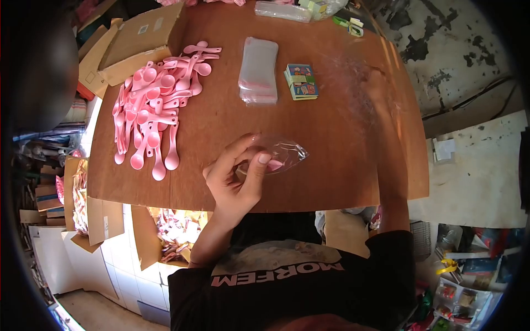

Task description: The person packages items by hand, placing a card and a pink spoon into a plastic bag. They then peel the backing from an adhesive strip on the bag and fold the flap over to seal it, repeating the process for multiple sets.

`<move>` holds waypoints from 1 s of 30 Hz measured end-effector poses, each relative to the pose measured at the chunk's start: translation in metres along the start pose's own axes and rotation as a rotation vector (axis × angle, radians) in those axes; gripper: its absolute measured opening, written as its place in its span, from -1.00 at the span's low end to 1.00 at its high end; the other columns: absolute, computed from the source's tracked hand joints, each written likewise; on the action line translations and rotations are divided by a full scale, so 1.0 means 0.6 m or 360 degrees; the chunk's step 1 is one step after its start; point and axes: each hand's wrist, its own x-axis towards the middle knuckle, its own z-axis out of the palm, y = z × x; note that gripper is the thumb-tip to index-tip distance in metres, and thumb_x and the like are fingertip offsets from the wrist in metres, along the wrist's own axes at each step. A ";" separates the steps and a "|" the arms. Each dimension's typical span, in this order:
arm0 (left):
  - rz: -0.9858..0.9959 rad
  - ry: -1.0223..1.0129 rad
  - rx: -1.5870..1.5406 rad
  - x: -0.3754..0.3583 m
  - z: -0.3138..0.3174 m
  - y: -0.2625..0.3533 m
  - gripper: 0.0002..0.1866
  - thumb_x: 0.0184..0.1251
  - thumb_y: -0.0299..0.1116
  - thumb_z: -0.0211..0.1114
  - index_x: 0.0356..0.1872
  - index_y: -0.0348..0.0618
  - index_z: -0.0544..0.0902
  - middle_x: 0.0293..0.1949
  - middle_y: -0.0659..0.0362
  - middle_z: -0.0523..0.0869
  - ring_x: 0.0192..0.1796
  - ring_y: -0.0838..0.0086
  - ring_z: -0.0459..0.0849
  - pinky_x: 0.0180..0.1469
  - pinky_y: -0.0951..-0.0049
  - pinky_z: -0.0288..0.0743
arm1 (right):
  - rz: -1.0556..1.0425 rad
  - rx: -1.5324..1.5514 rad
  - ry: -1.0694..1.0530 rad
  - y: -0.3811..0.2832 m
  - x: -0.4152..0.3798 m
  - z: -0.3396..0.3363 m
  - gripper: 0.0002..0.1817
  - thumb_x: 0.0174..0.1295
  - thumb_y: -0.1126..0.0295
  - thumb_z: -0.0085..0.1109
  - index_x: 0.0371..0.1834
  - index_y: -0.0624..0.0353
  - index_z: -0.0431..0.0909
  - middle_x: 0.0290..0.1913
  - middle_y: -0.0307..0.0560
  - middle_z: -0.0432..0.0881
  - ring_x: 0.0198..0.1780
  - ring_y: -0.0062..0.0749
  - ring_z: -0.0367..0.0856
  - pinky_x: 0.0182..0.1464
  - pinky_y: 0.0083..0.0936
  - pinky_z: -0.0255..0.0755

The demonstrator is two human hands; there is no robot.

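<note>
To my left, pink spoons lie heaped on the counter, some loosely overlapping; a stray knock could scatter them. Next, the left hand pinches a clear bag between thumb and fingers, with a pink piece showing at the thumb tip, in the film or behind it. Slick plastic might slip if that pinch slackens. The bag sits right of the spoons, nearer me than the sleeves and cards. Well apart from it, the right hand blurs beside smeared clear plastic; whether it grips any, I can't tell.
</note>
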 end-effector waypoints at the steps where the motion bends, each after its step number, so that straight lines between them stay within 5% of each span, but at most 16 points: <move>1: 0.0005 0.0006 -0.0012 0.001 -0.004 -0.003 -0.78 0.28 -0.58 0.25 -0.08 -0.43 0.54 -0.47 0.03 0.73 -0.40 0.47 0.74 -0.33 0.57 0.59 | -0.0014 -0.0009 0.0010 0.004 0.000 0.003 -0.73 0.14 0.39 0.18 -0.09 0.18 0.65 0.03 0.03 0.63 -0.04 -0.15 0.65 0.02 -0.37 0.49; 3: -0.0091 0.0088 -0.0078 0.001 -0.011 -0.010 -0.80 0.29 -0.57 0.25 -0.10 -0.42 0.55 -0.46 0.04 0.72 -0.40 0.47 0.74 -0.33 0.56 0.61 | -0.0012 0.0791 0.0465 0.004 -0.010 0.012 -0.73 0.15 0.42 0.22 -0.08 0.23 0.64 -0.01 0.01 0.65 -0.03 -0.23 0.64 0.01 -0.39 0.49; 5: -0.0289 0.0144 -0.0197 0.006 -0.013 0.002 -0.84 0.33 -0.54 0.22 -0.13 -0.40 0.55 -0.34 0.06 0.69 -0.36 0.45 0.73 -0.26 0.52 0.65 | -0.0191 0.1287 0.0258 -0.071 -0.061 -0.061 -0.71 0.14 0.43 0.25 -0.05 0.22 0.63 -0.01 -0.03 0.65 0.00 -0.31 0.62 0.00 -0.42 0.48; 7: -0.0283 0.0174 -0.0284 0.008 -0.009 -0.005 -0.84 0.33 -0.54 0.21 -0.13 -0.40 0.55 -0.30 0.05 0.68 -0.32 0.45 0.73 -0.24 0.51 0.65 | -0.0344 0.1738 -0.0528 -0.152 -0.143 -0.161 -0.65 0.12 0.38 0.31 0.00 0.21 0.61 0.02 -0.06 0.64 0.06 -0.35 0.58 0.04 -0.42 0.44; 8: -0.0273 0.0197 -0.0386 0.009 -0.008 -0.012 -0.84 0.34 -0.54 0.21 -0.13 -0.39 0.54 -0.26 0.05 0.67 -0.28 0.45 0.72 -0.22 0.51 0.66 | -0.0881 0.1772 -0.0732 -0.165 -0.163 -0.162 -0.57 0.10 0.35 0.37 0.05 0.21 0.57 0.03 -0.06 0.62 0.11 -0.35 0.55 0.10 -0.42 0.40; 10: -0.0244 0.0171 -0.0407 0.010 -0.006 -0.024 -0.85 0.35 -0.54 0.20 -0.12 -0.39 0.54 -0.20 0.05 0.65 -0.21 0.45 0.71 -0.20 0.51 0.65 | -0.1017 0.1801 -0.0886 -0.236 -0.226 -0.200 -0.58 0.11 0.32 0.37 0.03 0.21 0.56 0.01 -0.05 0.63 0.16 -0.34 0.51 0.16 -0.37 0.36; 14: -0.0255 0.0200 -0.0452 0.007 0.000 -0.029 -0.80 0.33 -0.52 0.23 -0.08 -0.38 0.52 -0.17 0.06 0.64 -0.19 0.44 0.70 -0.15 0.51 0.63 | -0.0856 0.1922 -0.0538 -0.305 -0.274 -0.155 -0.70 0.14 0.36 0.35 -0.10 0.24 0.56 -0.14 -0.07 0.66 -0.04 -0.35 0.62 -0.03 -0.45 0.47; 16: -0.0164 0.0133 -0.0507 0.005 -0.008 -0.032 -0.56 0.25 -0.41 0.36 0.08 -0.36 0.43 -0.06 0.03 0.60 -0.07 0.39 0.68 -0.01 0.43 0.57 | -0.0900 0.1810 -0.0471 -0.309 -0.273 -0.156 -0.75 0.14 0.39 0.34 -0.17 0.26 0.57 -0.20 -0.07 0.66 -0.14 -0.36 0.65 -0.12 -0.49 0.51; 17: 0.0083 0.0051 -0.0558 0.008 -0.018 -0.046 -0.23 0.07 -0.29 0.52 0.25 -0.31 0.28 0.07 -0.03 0.52 0.06 0.28 0.62 0.14 0.30 0.47 | -0.1075 0.1885 -0.0215 -0.307 -0.270 -0.166 -0.79 0.13 0.43 0.34 -0.23 0.28 0.57 -0.25 -0.06 0.66 -0.23 -0.39 0.66 -0.20 -0.54 0.51; 19: 0.0227 -0.0065 -0.0369 0.020 -0.038 -0.050 -0.12 -0.01 -0.26 0.56 0.30 -0.30 0.23 0.13 -0.05 0.48 0.10 0.22 0.60 0.18 0.27 0.44 | -0.1390 0.1970 -0.0026 -0.297 -0.253 -0.182 -0.89 0.14 0.53 0.30 -0.31 0.33 0.59 -0.32 -0.03 0.67 -0.29 -0.45 0.67 -0.28 -0.60 0.53; 22: 0.0276 -0.0257 0.0119 0.014 -0.052 -0.036 -0.06 -0.10 -0.29 0.60 0.33 -0.24 0.25 0.16 -0.05 0.49 0.16 0.19 0.56 0.22 0.27 0.40 | -0.1237 0.1934 -0.0263 -0.294 -0.259 -0.178 -0.88 0.14 0.54 0.29 -0.27 0.34 0.61 -0.33 -0.03 0.67 -0.26 -0.43 0.69 -0.26 -0.60 0.54; 26: -0.0217 -0.0479 0.0179 -0.002 -0.043 -0.031 -0.34 0.00 -0.49 0.51 0.20 -0.20 0.44 -0.03 0.09 0.67 0.02 0.41 0.66 0.05 0.42 0.53 | -0.1226 0.2006 -0.0363 -0.294 -0.276 -0.180 -0.80 0.15 0.54 0.29 -0.17 0.36 0.60 -0.28 -0.05 0.68 -0.20 -0.45 0.68 -0.20 -0.61 0.54; 28: -0.0442 -0.0562 -0.0026 -0.004 -0.044 -0.037 -0.37 0.08 -0.59 0.44 0.20 -0.29 0.38 -0.11 0.06 0.69 -0.04 0.52 0.66 -0.03 0.52 0.57 | -0.0598 0.2380 -0.0435 -0.297 -0.295 -0.174 -0.73 0.17 0.54 0.27 -0.07 0.38 0.56 -0.21 -0.05 0.67 -0.15 -0.48 0.66 -0.12 -0.63 0.51; 30: -0.0505 -0.0526 -0.0071 -0.010 -0.041 -0.046 -0.37 0.08 -0.60 0.44 0.21 -0.29 0.37 -0.14 0.08 0.69 -0.06 0.54 0.65 -0.05 0.53 0.57 | -0.0529 0.2490 -0.0566 -0.284 -0.304 -0.160 -0.68 0.20 0.52 0.26 0.01 0.40 0.51 -0.15 -0.04 0.65 -0.09 -0.52 0.63 -0.04 -0.64 0.48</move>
